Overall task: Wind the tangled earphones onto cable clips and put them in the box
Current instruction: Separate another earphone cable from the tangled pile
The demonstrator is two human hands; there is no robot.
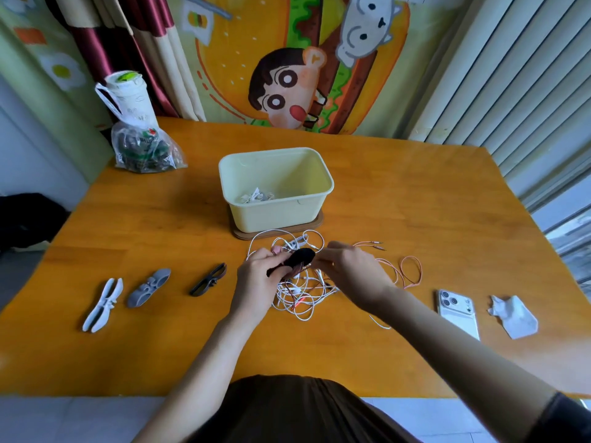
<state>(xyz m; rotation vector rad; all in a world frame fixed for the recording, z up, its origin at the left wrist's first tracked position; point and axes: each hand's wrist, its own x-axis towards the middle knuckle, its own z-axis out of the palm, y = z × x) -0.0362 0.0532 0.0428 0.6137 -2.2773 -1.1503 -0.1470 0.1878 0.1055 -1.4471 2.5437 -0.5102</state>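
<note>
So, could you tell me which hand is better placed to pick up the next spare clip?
Probably the left hand, though it holds a black clip: the dark spare clip lies just beside it, whereas the right hand would have to cross over the tangled earphones.

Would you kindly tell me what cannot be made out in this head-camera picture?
In the head view:
Black clip: largely covered by the left hand gripping it; whether cable is wound on it is unclear.
Right hand: its fingertips hide whether they pinch clip or cable.
White pieces in the box: too small to identify.
Earphone tangle: overlapping loops, partly under both hands, hide how many sets.
Plastic bag: contents blurred behind its film.
</note>
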